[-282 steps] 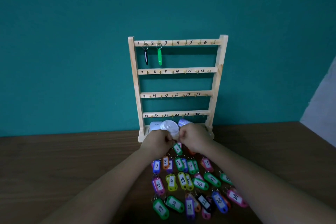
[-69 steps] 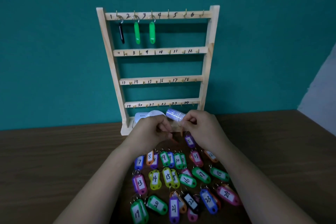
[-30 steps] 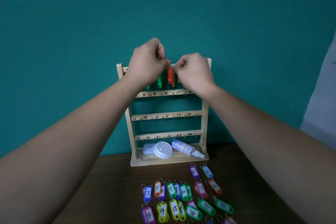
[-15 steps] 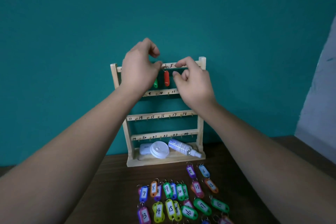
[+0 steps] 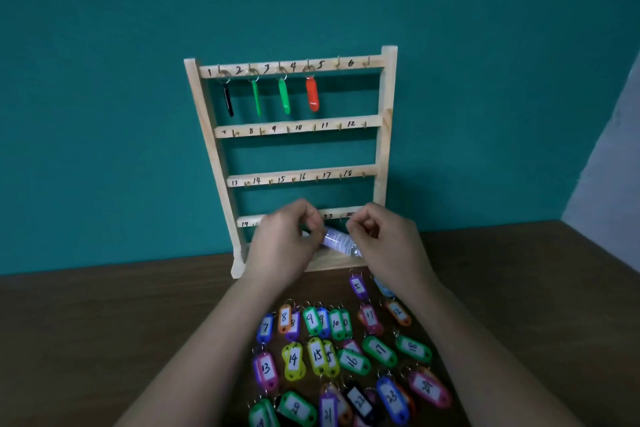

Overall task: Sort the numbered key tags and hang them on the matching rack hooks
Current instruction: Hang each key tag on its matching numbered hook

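Observation:
The wooden rack (image 5: 388, 114) stands against the teal wall with numbered hooks in four rows. On its top row hang a black tag (image 5: 228, 100), two green tags (image 5: 256, 97) (image 5: 284, 95) and a red tag (image 5: 312, 94), on hooks 1 to 4. My left hand (image 5: 284, 243) and my right hand (image 5: 384, 243) hover side by side in front of the rack's bottom row. Both have loosely curled fingers and nothing visible in them. Several numbered tags lie on the table below, among them purple tag 5 (image 5: 357, 286) and yellow tag 15 (image 5: 317, 355).
A small white bottle (image 5: 337, 240) lies on the rack's base between my hands. The brown wooden table (image 5: 104, 322) stretches left and right of the tags. A pale wall (image 5: 609, 166) meets the teal one at right.
Both hands let go of the red tag, which now hangs on hook 4. They came down from the top row to the rack's bottom row.

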Demonstrator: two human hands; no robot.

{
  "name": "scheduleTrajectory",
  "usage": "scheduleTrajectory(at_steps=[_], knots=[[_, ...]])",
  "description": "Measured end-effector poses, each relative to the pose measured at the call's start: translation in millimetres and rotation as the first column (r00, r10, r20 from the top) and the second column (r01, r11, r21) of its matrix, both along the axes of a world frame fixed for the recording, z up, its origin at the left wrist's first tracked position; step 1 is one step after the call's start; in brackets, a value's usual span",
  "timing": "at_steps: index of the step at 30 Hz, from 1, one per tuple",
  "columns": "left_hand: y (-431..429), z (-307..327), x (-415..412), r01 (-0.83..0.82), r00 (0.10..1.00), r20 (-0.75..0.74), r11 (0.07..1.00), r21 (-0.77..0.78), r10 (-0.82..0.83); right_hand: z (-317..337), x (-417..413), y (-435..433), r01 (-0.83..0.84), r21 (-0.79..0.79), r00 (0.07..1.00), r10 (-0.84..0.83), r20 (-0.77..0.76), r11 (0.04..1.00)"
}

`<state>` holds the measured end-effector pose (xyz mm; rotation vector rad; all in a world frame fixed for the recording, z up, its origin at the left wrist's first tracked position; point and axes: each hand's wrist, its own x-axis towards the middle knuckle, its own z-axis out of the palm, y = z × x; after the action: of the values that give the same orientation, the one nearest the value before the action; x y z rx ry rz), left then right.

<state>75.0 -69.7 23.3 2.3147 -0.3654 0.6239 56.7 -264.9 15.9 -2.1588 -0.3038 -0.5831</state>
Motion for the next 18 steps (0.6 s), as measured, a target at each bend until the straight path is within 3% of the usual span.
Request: scheduleTrajectory(at_steps=[4, 8, 18], knots=[[-8.2, -38.4, 9.6, 0.037, 0.995, -0.096, 0.993, 0.109, -0.027, -31.5, 6.7, -12.6, 0.09, -0.217, 0.987, -0.117, -0.113, 0.972], [-12.4, -52.4, 20.7, 0.096, 0.984, -0.169, 0.972, 0.213, -0.06, -46.0, 8.9, -23.1, 0.078, -0.398, 0.963, -0.173, -0.208, 0.914], [-20.1, -72.0, 24.8, 0.188, 0.977, -0.154, 0.933, 0.307, -0.147, -56.5, 19.7, -15.8, 0.028, -0.506, 0.944, -0.188, -0.27, 0.862]])
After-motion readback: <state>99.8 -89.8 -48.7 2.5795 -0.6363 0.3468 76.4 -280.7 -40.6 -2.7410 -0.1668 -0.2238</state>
